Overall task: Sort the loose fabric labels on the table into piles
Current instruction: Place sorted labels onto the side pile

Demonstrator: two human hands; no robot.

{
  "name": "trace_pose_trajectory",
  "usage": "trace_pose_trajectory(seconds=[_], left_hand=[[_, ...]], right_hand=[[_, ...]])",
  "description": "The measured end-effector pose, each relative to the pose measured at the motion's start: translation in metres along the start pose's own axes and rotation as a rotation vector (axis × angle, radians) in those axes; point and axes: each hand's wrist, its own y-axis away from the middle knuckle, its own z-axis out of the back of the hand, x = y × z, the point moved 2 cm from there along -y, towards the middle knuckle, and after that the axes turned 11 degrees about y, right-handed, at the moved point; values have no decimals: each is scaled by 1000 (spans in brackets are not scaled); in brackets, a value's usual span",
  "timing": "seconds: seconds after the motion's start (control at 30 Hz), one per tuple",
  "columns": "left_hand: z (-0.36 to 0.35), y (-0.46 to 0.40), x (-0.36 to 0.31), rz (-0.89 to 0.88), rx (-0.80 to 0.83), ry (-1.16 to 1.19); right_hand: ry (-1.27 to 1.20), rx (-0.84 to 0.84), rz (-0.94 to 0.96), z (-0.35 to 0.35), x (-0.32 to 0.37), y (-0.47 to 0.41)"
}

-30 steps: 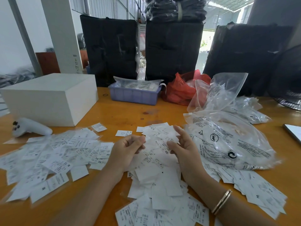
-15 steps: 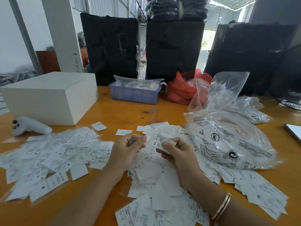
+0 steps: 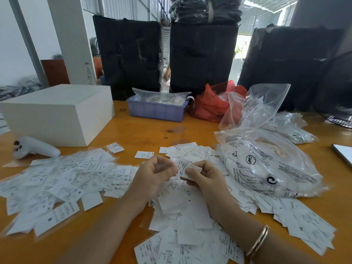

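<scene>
**One label up between both hands over the middle heap**

Over toward the left edge of the tabletop (image 3: 144, 130), the spread pile (image 3: 62, 180) is lying flat and undisturbed, size letters showing on several pieces. Moving in, the left hand (image 3: 156, 176) is curling its fingers and closing in on the label (image 3: 183, 168), which a second ago was not lifted at all. The right hand (image 3: 204, 175) is pinching that label by its near edge, having come off the heap where its fingers were lying straight. So both hands are now together on one piece, just above the middle heap (image 3: 182, 216) at the near edge. To my eye it is being read for size before going to a pile. Toward the right edge, more labels are lying under the clear printed bag (image 3: 266, 164).
</scene>
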Motion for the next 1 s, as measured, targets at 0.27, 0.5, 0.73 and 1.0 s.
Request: trace_pose_trajectory(seconds=[0.27, 0.5, 0.73, 1.0], left_hand=[[8, -3, -2, 25, -98, 105], [3, -1, -3, 49, -56, 122], [4, -2, -2, 49, -87, 135], [2, -1, 0, 51, -32, 84]], right_hand=[[-146, -123, 95, 6, 5, 1], [-70, -81, 92, 1, 3, 0], [-43, -13, 78, -1, 2, 1], [323, -14, 173, -3, 2, 3]])
